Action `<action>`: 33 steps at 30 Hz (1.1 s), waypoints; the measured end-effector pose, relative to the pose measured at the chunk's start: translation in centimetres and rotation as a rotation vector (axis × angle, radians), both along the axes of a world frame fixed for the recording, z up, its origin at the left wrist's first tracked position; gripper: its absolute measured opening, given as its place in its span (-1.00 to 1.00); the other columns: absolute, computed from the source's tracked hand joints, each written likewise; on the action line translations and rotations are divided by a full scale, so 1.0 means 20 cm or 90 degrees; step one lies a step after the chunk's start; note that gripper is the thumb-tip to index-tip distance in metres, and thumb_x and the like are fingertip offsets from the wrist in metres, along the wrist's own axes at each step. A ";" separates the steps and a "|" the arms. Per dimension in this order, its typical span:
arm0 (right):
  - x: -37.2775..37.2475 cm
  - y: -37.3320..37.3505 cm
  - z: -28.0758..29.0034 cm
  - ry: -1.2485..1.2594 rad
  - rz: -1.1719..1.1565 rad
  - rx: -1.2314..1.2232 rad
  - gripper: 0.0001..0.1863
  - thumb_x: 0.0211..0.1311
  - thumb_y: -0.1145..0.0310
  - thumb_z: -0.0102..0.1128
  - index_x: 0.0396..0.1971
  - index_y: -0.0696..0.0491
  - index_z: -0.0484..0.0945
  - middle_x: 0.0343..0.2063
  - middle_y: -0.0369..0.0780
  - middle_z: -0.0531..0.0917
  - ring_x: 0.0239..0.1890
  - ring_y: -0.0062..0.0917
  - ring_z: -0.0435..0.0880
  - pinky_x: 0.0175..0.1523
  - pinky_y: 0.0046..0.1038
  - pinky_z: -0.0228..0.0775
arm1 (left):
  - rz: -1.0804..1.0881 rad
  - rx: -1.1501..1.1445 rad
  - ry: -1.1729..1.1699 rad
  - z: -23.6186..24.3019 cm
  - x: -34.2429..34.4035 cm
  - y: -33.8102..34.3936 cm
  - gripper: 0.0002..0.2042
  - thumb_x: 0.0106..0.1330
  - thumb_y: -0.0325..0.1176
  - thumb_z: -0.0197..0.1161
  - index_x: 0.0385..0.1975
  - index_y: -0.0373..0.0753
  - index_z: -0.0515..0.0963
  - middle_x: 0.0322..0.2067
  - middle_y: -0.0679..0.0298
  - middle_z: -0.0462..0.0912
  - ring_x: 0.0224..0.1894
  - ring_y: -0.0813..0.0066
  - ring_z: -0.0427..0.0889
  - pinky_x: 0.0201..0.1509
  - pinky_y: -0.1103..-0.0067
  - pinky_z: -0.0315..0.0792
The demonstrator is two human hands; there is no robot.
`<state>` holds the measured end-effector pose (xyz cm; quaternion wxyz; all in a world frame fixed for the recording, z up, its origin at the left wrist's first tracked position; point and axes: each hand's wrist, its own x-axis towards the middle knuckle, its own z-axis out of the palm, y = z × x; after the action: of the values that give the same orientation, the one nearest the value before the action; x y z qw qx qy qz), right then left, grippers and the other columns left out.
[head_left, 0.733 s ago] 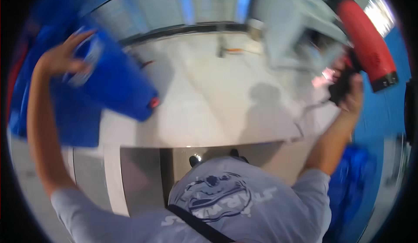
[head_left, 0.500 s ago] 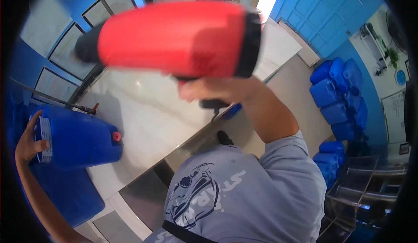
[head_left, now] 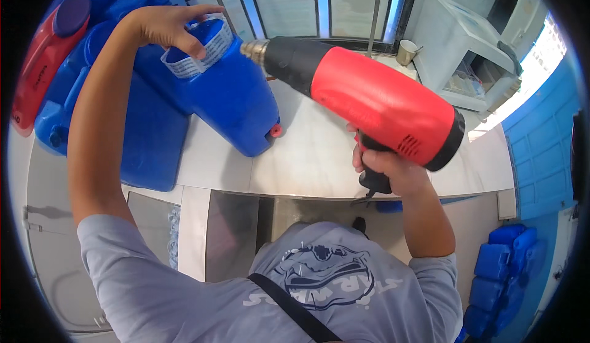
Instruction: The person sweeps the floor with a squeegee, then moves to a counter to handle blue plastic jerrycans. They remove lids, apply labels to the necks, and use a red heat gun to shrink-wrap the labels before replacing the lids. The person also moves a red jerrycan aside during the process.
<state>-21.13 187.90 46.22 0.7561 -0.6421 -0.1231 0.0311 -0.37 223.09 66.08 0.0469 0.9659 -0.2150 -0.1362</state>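
Observation:
My right hand (head_left: 393, 168) grips the dark handle of a red and black heat gun (head_left: 381, 106). Its metal nozzle points left, a short gap from the upper part of a blue water container (head_left: 230, 100). Around the top of that container sits a loose white printed seal band (head_left: 212, 54). My left hand (head_left: 169, 32) reaches over the top, its thumb and fingers spread across the band and holding it. A red plug or tap (head_left: 276, 131) shows low on the container's side. The container leans on the white counter (head_left: 307, 158).
More blue containers (head_left: 147, 134) crowd the left, with a red and purple object (head_left: 52, 54) among them. A metal cup (head_left: 406, 53) and a white cabinet (head_left: 458, 48) stand at the back right. Several blue jugs (head_left: 501, 269) are stacked on the floor at right.
My view has swung left, so the container sits nearer the middle. The heat gun has come down and its nozzle is now close to the band. My left hand stays at the container's top.

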 end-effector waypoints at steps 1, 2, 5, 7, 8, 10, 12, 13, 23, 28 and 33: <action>0.01 0.01 0.04 0.041 -0.013 0.035 -0.58 -0.02 0.45 0.22 -0.08 0.22 0.51 -0.45 -0.23 0.59 -0.45 -0.53 0.59 -0.33 -0.46 0.47 | 0.004 0.011 -0.001 0.00 0.01 0.00 0.13 -0.27 -0.07 0.56 0.46 0.01 0.10 0.30 -0.11 0.31 0.31 -0.16 0.33 0.34 0.22 0.31; 0.02 0.01 0.05 0.049 -0.002 0.032 -0.60 -0.02 0.48 0.23 -0.10 0.22 0.51 -0.41 -0.21 0.61 -0.44 -0.53 0.60 -0.35 -0.45 0.47 | 0.010 0.012 -0.003 0.00 0.01 0.00 0.14 -0.28 -0.07 0.56 0.46 0.01 0.10 0.29 -0.12 0.31 0.31 -0.16 0.34 0.33 0.22 0.33; 0.01 0.05 0.01 0.002 0.032 0.031 -0.58 0.00 0.48 0.23 -0.06 0.23 0.50 -0.30 -0.17 0.62 -0.44 -0.51 0.61 -0.34 -0.45 0.48 | 0.014 0.014 -0.008 -0.01 0.03 -0.02 0.16 -0.31 -0.06 0.55 0.47 0.00 0.10 0.28 -0.13 0.32 0.28 -0.15 0.38 0.29 0.22 0.37; 0.04 0.04 -0.01 0.009 0.023 0.049 -0.52 -0.01 0.50 0.23 0.00 0.24 0.47 -0.16 -0.13 0.59 -0.43 -0.48 0.62 -0.33 -0.44 0.50 | 0.013 0.014 -0.010 -0.02 0.06 -0.02 0.17 -0.34 -0.06 0.54 0.47 0.00 0.09 0.28 -0.14 0.32 0.27 -0.14 0.39 0.26 0.23 0.40; 0.07 0.04 0.01 0.030 0.010 0.077 -0.52 -0.01 0.50 0.23 0.00 0.23 0.47 -0.14 -0.12 0.58 -0.42 -0.47 0.62 -0.33 -0.44 0.50 | 0.018 0.017 -0.012 -0.03 0.05 -0.02 0.17 -0.34 -0.07 0.53 0.47 -0.01 0.09 0.28 -0.15 0.32 0.26 -0.14 0.40 0.24 0.25 0.43; 0.09 0.02 0.04 0.063 -0.017 0.119 -0.51 -0.02 0.50 0.24 0.01 0.23 0.46 -0.12 -0.12 0.56 -0.41 -0.47 0.63 -0.33 -0.43 0.51 | 0.030 0.023 -0.015 -0.04 0.05 -0.03 0.17 -0.36 -0.08 0.50 0.47 -0.02 0.09 0.28 -0.15 0.32 0.24 -0.15 0.41 0.20 0.29 0.47; 0.10 0.00 0.00 0.061 0.023 0.095 -0.51 -0.01 0.50 0.22 0.02 0.23 0.46 -0.13 -0.13 0.56 -0.41 -0.47 0.63 -0.34 -0.43 0.50 | 0.049 0.055 0.000 -0.02 0.03 -0.05 0.12 -0.30 -0.07 0.44 0.47 -0.03 0.08 0.30 -0.17 0.29 0.26 -0.15 0.40 0.16 0.26 0.51; 0.09 -0.02 -0.01 0.061 0.040 0.082 -0.51 0.00 0.50 0.22 0.03 0.23 0.46 -0.14 -0.14 0.56 -0.41 -0.47 0.63 -0.34 -0.43 0.50 | 0.055 0.070 0.008 -0.02 0.02 -0.07 0.10 -0.27 -0.06 0.41 0.47 -0.03 0.08 0.31 -0.18 0.28 0.26 -0.15 0.40 0.14 0.24 0.53; 0.13 -0.08 -0.02 0.038 0.079 0.038 -0.47 0.03 0.44 0.23 0.08 0.22 0.45 -0.16 -0.14 0.57 -0.44 -0.49 0.63 -0.36 -0.46 0.52 | 0.371 -0.065 0.061 0.01 -0.05 0.04 0.09 0.02 0.61 0.00 0.49 0.03 -0.03 0.32 -0.28 0.21 0.17 -0.29 0.48 -0.18 0.17 0.65; 0.16 -0.04 0.07 0.043 0.042 0.094 -0.44 0.00 0.37 0.30 0.05 0.24 0.46 -0.29 -0.15 0.58 -0.44 -0.49 0.63 -0.35 -0.48 0.52 | 0.125 -0.103 -0.191 -0.10 0.07 0.21 -0.20 0.34 0.39 -0.14 0.46 0.00 0.11 0.28 -0.11 0.36 0.31 0.02 0.38 0.28 0.19 0.34; 0.14 -0.03 0.05 0.018 0.080 0.039 -0.46 0.03 0.39 0.27 0.07 0.21 0.47 -0.16 -0.12 0.58 -0.41 -0.48 0.62 -0.35 -0.47 0.51 | -0.014 -0.059 -0.196 -0.18 0.18 0.06 -0.41 0.50 0.16 -0.14 0.41 -0.02 0.22 0.27 0.00 0.40 0.32 0.18 0.38 0.42 0.43 0.16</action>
<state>-18.27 187.38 47.22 0.7737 -0.6090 -0.1532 0.0836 3.29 224.22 62.44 0.0562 0.9698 -0.2361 0.0231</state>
